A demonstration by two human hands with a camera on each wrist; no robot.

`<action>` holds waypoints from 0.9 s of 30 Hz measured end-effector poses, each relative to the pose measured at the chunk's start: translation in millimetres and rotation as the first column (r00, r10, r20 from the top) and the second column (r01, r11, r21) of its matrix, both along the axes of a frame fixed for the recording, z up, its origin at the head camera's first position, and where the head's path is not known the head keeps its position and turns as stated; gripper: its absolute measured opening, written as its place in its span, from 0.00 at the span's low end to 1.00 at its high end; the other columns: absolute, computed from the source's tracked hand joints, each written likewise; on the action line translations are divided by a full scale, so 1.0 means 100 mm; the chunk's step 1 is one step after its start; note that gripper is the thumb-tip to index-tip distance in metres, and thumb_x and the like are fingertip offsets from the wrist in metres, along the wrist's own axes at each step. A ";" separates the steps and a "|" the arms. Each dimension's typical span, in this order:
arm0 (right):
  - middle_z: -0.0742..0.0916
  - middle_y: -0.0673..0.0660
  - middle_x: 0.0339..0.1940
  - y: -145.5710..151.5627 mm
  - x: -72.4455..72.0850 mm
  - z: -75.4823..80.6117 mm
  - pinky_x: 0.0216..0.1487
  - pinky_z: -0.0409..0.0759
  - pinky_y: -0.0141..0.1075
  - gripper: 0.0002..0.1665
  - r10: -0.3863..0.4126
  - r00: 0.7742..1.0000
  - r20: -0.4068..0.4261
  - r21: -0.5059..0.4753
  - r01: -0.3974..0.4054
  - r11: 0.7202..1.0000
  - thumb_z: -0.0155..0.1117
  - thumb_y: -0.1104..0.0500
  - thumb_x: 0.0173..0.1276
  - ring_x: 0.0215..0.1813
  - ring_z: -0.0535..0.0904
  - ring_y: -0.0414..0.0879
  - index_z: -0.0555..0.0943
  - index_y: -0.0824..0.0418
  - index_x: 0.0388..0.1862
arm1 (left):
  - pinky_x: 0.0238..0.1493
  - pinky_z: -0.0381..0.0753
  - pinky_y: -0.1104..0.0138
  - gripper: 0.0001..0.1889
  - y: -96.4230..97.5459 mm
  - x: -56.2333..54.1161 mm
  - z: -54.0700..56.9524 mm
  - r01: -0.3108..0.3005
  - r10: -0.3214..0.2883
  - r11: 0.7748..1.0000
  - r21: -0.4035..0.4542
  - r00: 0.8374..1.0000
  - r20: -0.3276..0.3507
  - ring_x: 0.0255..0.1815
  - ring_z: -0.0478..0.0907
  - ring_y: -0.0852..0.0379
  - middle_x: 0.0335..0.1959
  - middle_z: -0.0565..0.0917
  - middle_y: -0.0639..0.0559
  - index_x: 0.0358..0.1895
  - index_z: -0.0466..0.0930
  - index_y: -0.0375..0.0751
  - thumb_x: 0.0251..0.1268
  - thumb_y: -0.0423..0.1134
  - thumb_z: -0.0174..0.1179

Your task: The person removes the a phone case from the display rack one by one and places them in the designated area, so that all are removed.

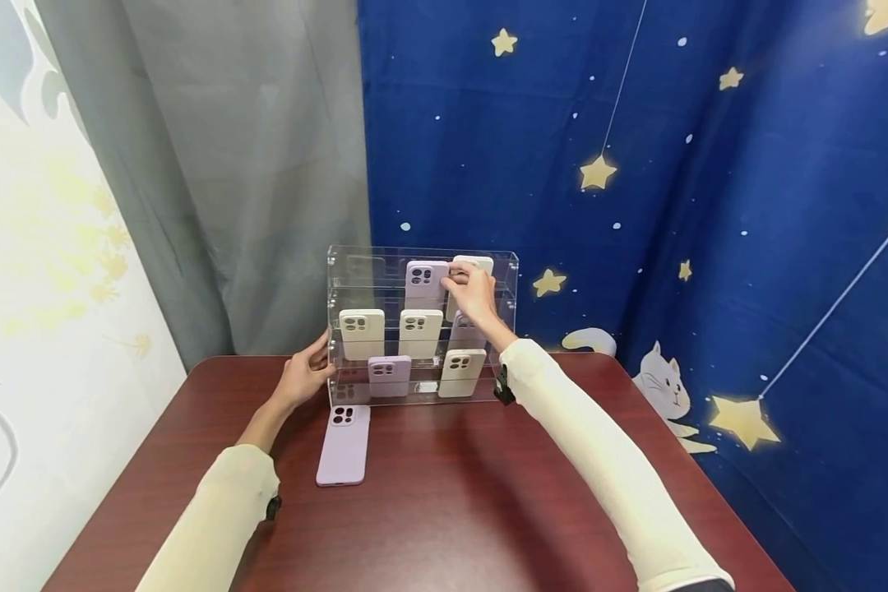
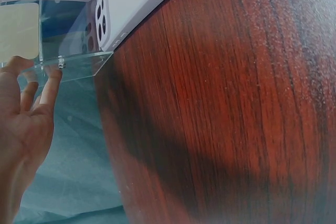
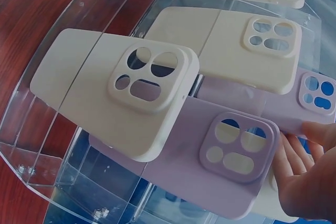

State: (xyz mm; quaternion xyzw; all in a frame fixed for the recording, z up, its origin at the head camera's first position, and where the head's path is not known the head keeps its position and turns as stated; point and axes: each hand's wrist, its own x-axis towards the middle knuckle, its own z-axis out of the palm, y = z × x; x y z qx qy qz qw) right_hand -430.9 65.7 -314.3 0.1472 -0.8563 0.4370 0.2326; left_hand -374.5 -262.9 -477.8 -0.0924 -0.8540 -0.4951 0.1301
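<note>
A clear acrylic display stand [image 1: 422, 399] with stepped tiers holds several lilac and cream phone cases. On its top tier, my right hand [image 1: 474, 294] pinches the right edge of a lilac phone case [image 1: 425, 279]; in the right wrist view the thumb [image 3: 317, 132] lies along that edge. Partly covered by this hand is a cream phone case [image 1: 475, 261]. My left hand [image 1: 301, 378] grips the stand's left side panel [image 2: 79, 69], fingers at its edge. A separate lilac phone case [image 1: 343, 456] lies on the table in front of the stand's left corner.
Lower tiers bear cream cases [image 1: 363, 333] and lilac cases [image 1: 390, 376], tilted back. The reddish-brown wooden table [image 1: 444, 510] ends just behind the stand. Beyond hang a grey curtain [image 1: 266, 164] and a blue star-patterned curtain [image 1: 474, 148].
</note>
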 end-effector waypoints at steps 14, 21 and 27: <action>0.92 0.59 0.45 0.06 0.03 0.05 0.75 0.69 0.41 0.18 0.004 1.000 -0.028 -0.007 -0.004 1.000 0.74 0.61 0.68 0.50 0.90 0.50 0.88 0.61 0.56 | 0.62 0.81 0.49 0.42 0.03 -0.02 -0.03 0.000 0.000 1.000 0.003 1.000 -0.004 0.65 0.79 0.35 0.69 0.75 0.33 0.84 0.56 0.51 0.70 0.26 0.62; 0.92 0.59 0.45 0.03 0.09 0.17 0.61 0.84 0.39 0.16 0.033 0.998 -0.049 -0.043 -0.035 0.998 0.75 0.61 0.67 0.49 0.91 0.49 0.88 0.60 0.54 | 0.63 0.80 0.49 0.42 0.00 -0.02 -0.04 0.001 -0.001 1.000 0.014 1.000 0.015 0.65 0.78 0.35 0.69 0.75 0.33 0.84 0.55 0.52 0.70 0.26 0.62; 0.92 0.59 0.47 0.03 0.12 0.27 0.52 0.89 0.40 0.16 0.032 0.997 -0.064 -0.056 -0.036 0.998 0.75 0.60 0.68 0.48 0.91 0.49 0.88 0.60 0.55 | 0.64 0.79 0.48 0.42 -0.01 -0.03 -0.03 -0.003 0.003 1.000 0.000 1.000 0.018 0.67 0.77 0.35 0.71 0.73 0.34 0.84 0.54 0.53 0.71 0.26 0.60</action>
